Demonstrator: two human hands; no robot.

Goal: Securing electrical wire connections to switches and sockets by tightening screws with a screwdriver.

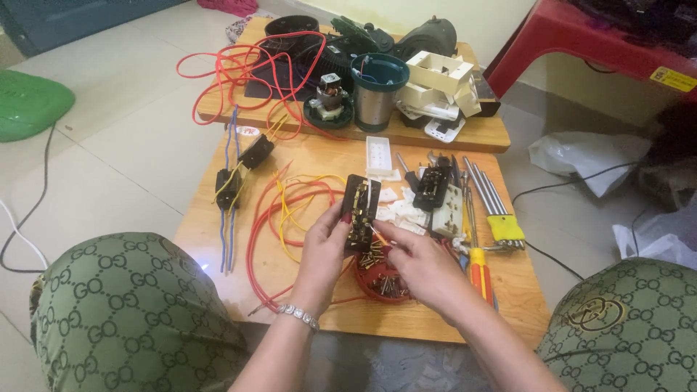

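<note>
Between left hand point(324, 250) fingers: black switch block point(361, 212); right hand point(421, 266) touching.

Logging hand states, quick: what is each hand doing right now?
Left hand: closed on the black rectangular switch block with brass contacts, held upright.
Right hand: fingertips pinched at the block's lower edge; what they grip cannot be told.

Smooth varnished wood on the low table point(218, 239), matt black plastic plus brassy metal on the switch block point(361, 210), glossy red plastic-coated wires point(265, 218), shiny metal hex keys point(485, 190).
</note>
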